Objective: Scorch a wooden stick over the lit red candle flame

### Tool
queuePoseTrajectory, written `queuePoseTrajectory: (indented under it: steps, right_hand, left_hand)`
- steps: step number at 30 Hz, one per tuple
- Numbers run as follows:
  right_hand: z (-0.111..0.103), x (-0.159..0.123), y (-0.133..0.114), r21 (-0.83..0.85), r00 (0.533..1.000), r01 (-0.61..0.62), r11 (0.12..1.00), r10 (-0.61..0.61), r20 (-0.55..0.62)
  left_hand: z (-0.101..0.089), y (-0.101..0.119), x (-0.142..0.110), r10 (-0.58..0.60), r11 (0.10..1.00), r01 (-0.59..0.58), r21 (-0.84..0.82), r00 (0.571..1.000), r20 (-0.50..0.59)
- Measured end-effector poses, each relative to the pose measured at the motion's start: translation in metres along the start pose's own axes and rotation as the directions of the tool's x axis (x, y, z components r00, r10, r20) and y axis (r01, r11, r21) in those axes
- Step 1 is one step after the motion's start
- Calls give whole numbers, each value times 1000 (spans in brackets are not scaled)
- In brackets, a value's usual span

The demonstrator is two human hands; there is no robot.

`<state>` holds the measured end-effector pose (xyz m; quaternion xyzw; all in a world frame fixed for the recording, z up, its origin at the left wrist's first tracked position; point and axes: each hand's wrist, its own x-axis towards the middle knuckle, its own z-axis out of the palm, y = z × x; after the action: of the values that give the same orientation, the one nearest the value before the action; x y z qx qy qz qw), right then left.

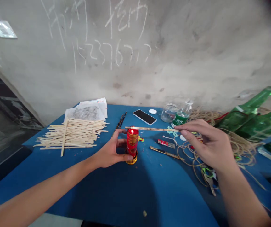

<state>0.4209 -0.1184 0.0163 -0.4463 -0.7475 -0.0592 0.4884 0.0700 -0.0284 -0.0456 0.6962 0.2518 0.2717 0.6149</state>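
Note:
A lit red candle (132, 146) with a gold base stands upright on the blue table. My left hand (113, 148) is closed around its left side, thumb low near the base and fingers behind. Between the thumb and fingers of my right hand (208, 143) is one end of a thin wooden stick (153, 128), marked with dark spots. The stick lies level, its far end crossing over the candle top beside the flame. To the left is a pile of pale wooden sticks (78, 134), and behind my left hand lie several darkened sticks (120, 123).
Papers (88, 111) lie behind the pile. A phone (144, 117), a white case (152, 111), a glass jar (169, 112) and a plastic bottle (181, 116) line the back. A utility knife (165, 152) and a lighter (166, 143) lie mid-table. Cord (241, 151) and green bottles (246, 110) crowd the right.

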Motion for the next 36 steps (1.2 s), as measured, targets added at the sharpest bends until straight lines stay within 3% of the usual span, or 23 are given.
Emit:
queuePoseTrajectory:
  steps: [4,9,16,28,36]
  right_hand:
    - [1,0,-1,11,1000,4,1000,-5,15]
    - [1,0,1,6,1000,-1,1000,1,15]
    - [0,-1,1,15,1000,0,1000,0,11]
    - [0,-1,1,7,1000,-20,1000,19,16]
    - [1,-1,3,5,1000,0,1000,0,11]
  left_hand:
    - [6,2,1,7,998,1,68,993,-116]
    - [6,1,2,0,996,13,86,989,-145]
    - [2,-4,3,4,1000,-4,5,995,-100]
    - [-7,-10,1,20,998,-17,52,998,-52]
    - [-10,-11,2,30,1000,-30,-1,998,48]
